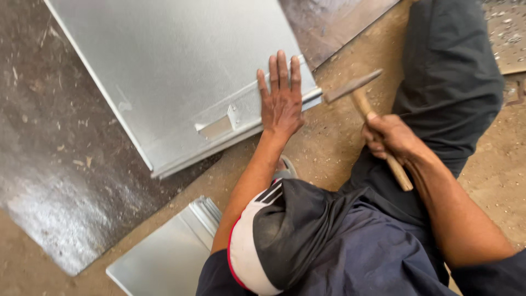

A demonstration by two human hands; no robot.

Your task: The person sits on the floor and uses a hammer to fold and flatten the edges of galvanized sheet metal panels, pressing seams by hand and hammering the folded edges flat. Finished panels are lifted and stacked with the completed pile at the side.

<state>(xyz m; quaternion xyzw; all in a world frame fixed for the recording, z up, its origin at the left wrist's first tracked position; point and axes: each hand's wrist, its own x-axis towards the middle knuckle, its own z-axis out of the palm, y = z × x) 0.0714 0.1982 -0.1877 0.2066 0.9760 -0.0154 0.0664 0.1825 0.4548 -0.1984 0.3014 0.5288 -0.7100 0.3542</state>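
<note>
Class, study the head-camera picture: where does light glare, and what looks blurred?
Head view: soft daylight, with pale glare on the dark floor plate at lower left; the galvanised sheet shines evenly under the left hand; the hammer in the right hand is slightly motion-blurred.

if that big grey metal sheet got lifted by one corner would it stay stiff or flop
The metal sheet looks thin and wide, so it would probably flex some. Its folded edge near the left hand likely stiffens that side. The smooth surface may be slippery, and the edges could be sharp.
</note>
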